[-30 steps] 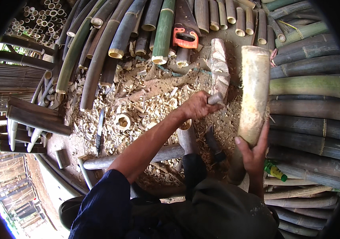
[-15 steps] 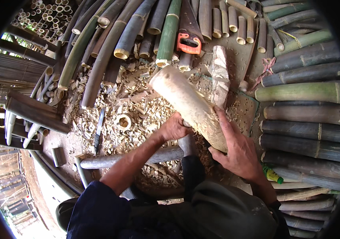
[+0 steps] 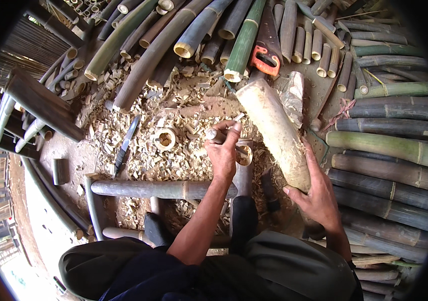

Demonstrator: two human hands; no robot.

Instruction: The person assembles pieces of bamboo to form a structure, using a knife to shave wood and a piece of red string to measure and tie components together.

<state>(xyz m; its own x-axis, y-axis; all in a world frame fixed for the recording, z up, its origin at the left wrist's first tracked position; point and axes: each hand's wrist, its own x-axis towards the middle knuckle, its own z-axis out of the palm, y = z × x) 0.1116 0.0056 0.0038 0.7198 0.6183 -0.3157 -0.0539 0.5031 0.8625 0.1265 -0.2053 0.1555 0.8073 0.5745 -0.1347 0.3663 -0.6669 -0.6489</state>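
Note:
My left hand (image 3: 222,155) is closed around a short, round stick or handle (image 3: 215,135), whose pale end faces up. Most of that piece is hidden by my fingers. In my right hand (image 3: 316,193) is the near end of a thick, pale, peeled log (image 3: 276,133), thumb on one side and fingers along the other. Fibres look frayed on its surface. Just below my left hand, a grey bamboo tube (image 3: 244,173) shows an open end. A short bamboo ring (image 3: 165,139) sits among the shavings to the left.
A dark-handled knife (image 3: 126,145) lies on wood chips at left. An orange-handled saw (image 3: 265,60) rests at the back among long bamboo poles (image 3: 194,37). Another rough wood block (image 3: 293,98) stands behind the log. Stacked bamboo (image 3: 387,145) fills the right side. A bamboo frame (image 3: 159,189) crosses before my legs.
My left hand has come away from the log's side and turned upward with the short stick. The log has shifted right and stands steeper in my right hand. The whole view has shifted.

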